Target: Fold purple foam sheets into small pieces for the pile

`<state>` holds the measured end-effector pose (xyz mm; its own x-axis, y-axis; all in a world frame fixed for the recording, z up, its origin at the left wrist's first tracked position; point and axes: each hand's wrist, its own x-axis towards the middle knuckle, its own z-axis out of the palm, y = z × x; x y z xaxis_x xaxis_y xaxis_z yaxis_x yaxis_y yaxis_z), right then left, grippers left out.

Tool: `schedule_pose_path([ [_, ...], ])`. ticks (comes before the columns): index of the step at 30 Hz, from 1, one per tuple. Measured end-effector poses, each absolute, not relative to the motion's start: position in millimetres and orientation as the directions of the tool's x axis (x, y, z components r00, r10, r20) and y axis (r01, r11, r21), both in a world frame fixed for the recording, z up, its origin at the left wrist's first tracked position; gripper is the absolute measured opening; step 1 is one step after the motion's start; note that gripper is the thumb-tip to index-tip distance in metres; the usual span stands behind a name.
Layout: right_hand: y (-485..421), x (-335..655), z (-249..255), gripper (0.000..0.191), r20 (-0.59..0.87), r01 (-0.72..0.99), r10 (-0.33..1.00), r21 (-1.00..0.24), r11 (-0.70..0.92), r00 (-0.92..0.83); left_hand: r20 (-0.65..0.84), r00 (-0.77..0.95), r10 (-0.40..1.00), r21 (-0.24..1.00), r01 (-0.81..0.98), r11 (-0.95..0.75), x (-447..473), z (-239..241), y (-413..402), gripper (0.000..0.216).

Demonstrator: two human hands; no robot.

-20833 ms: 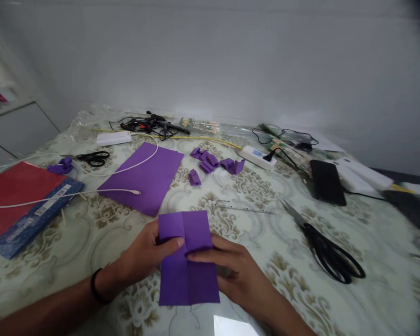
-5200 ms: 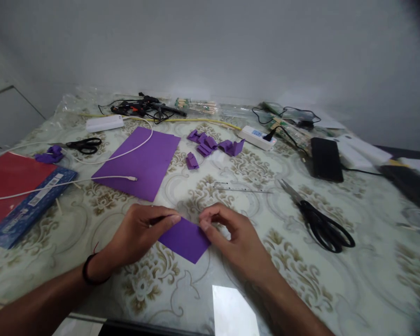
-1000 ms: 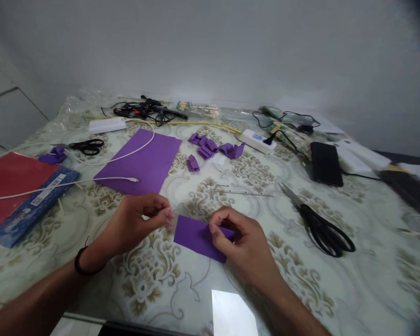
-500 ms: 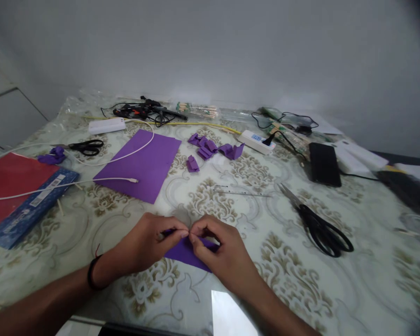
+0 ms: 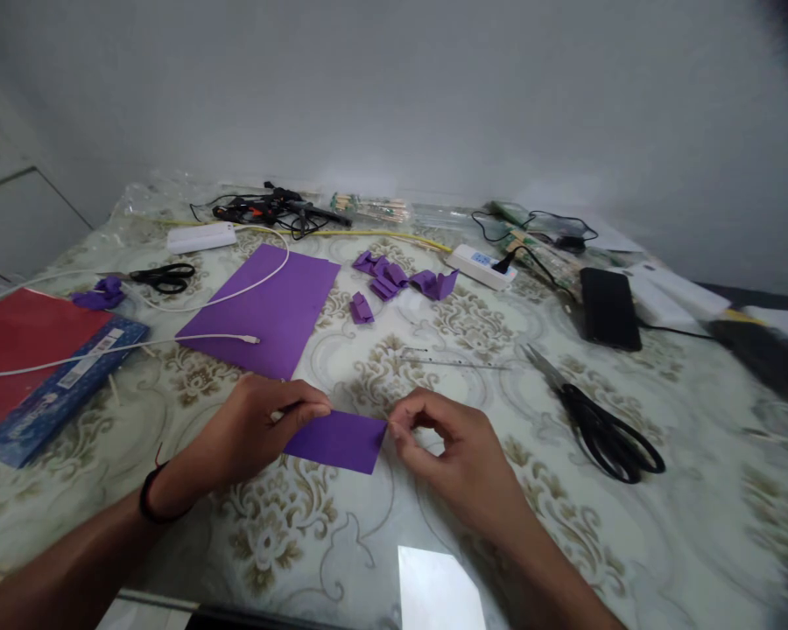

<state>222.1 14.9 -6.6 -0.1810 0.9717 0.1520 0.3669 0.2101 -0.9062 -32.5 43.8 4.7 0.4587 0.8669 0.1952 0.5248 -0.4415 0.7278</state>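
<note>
A small rectangle of purple paper [image 5: 341,440] is stretched between my two hands above the patterned tablecloth. My left hand [image 5: 263,429] pinches its upper left part between thumb and forefinger. At the upper right corner, the thumb and forefinger of my right hand [image 5: 443,437] are closed on the paper. Beyond my hands lie several folded purple paper pieces [image 5: 387,282] in a loose group. A larger purple sheet [image 5: 269,306] rests flat to their left, with a white cable across it.
Black-handled scissors [image 5: 597,424] lie open-bladed at right, near a black phone [image 5: 609,308]. A clear ruler [image 5: 460,360] is ahead of my hands. At left are a red sheet [image 5: 26,341], a blue pack [image 5: 66,394] and smaller scissors [image 5: 164,277]. A power strip [image 5: 481,265] sits behind.
My hands have moved apart, the right one to the right and the left one to the left. More of the small purple paper now shows between them.
</note>
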Motion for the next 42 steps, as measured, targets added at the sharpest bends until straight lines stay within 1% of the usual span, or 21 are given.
schedule_pose_path([
  [2,15,225,-6,0.009,0.173,0.345,0.975,-0.914,0.211,-0.138,0.183,0.439,0.880,0.736,0.532,-0.418,-32,4,45,0.018],
  [5,13,222,-9,0.007,0.178,0.313,0.977,-0.927,0.206,-0.118,0.145,0.470,0.871,0.741,0.531,-0.410,-27,0,43,0.019],
  [8,10,212,-13,0.006,0.140,0.341,0.969,-0.918,0.205,-0.205,0.118,0.523,0.844,0.749,0.512,-0.422,-22,-6,39,0.019],
  [10,9,206,-15,0.010,0.117,0.367,0.960,-0.907,0.208,-0.255,0.113,0.548,0.829,0.750,0.500,-0.433,-20,-9,36,0.017],
  [13,8,203,-17,0.014,0.083,0.376,0.956,-0.907,0.190,-0.283,0.108,0.559,0.822,0.753,0.493,-0.435,-23,-7,37,0.015],
  [16,8,205,-18,0.011,0.043,0.364,0.963,-0.920,0.141,-0.265,0.112,0.534,0.838,0.753,0.504,-0.422,-28,1,41,0.015],
  [18,9,207,-18,0.008,0.021,0.347,0.974,-0.933,0.101,-0.228,0.128,0.479,0.868,0.768,0.507,-0.393,-31,5,44,0.018],
  [20,11,209,-19,0.008,-0.004,0.306,0.985,-0.951,0.049,-0.170,0.115,0.394,0.912,0.830,0.466,-0.306,-31,5,45,0.016],
  [21,12,210,-20,0.009,-0.023,0.269,0.990,-0.963,0.015,-0.137,0.083,0.359,0.930,0.872,0.426,-0.242,-30,4,45,0.016],
  [22,12,210,-20,0.011,-0.050,0.222,0.993,-0.975,-0.026,-0.105,0.034,0.339,0.940,0.910,0.378,-0.169,-29,2,45,0.022],
  [24,14,210,-22,0.018,-0.121,0.113,0.991,-0.987,-0.114,-0.055,-0.071,0.354,0.933,0.950,0.309,-0.045,-26,-2,44,0.044],
  [26,15,209,-23,0.024,-0.176,0.017,0.984,-0.984,-0.176,-0.038,-0.118,0.389,0.913,0.953,0.302,-0.005,-23,-7,42,0.059],
  [28,15,208,-24,0.026,-0.198,-0.045,0.979,-0.979,-0.200,-0.040,-0.101,0.408,0.907,0.951,0.307,-0.032,-22,-10,41,0.061],
  [30,15,207,-25,0.025,-0.207,-0.067,0.977,-0.975,-0.210,-0.050,-0.053,0.388,0.920,0.955,0.289,-0.067,-22,-11,41,0.054],
  [32,14,206,-26,0.022,-0.231,-0.032,0.968,-0.971,-0.235,-0.101,-0.005,0.325,0.946,0.960,0.265,-0.086,-23,-11,41,0.046],
  [35,12,203,-27,0.019,-0.274,0.062,0.926,-0.962,-0.268,-0.258,0.080,0.240,0.967,0.957,0.254,-0.142,-22,-10,40,0.041],
  [37,11,201,-27,0.022,-0.281,0.103,0.904,-0.960,-0.261,-0.322,0.129,0.242,0.962,0.940,0.278,-0.196,-22,-11,37,0.039],
  [38,10,200,-27,0.024,-0.283,0.114,0.901,-0.959,-0.260,-0.328,0.143,0.260,0.955,0.930,0.294,-0.219,-21,-12,36,0.038],
  [40,9,199,-27,0.029,-0.297,0.128,0.903,-0.954,-0.270,-0.310,0.147,0.288,0.946,0.916,0.322,-0.240,-20,-14,33,0.037],
  [42,8,200,-27,0.032,-0.301,0.122,0.910,-0.953,-0.277,-0.284,0.092,0.306,0.948,0.930,0.314,-0.191,-18,-14,31,0.043],
])
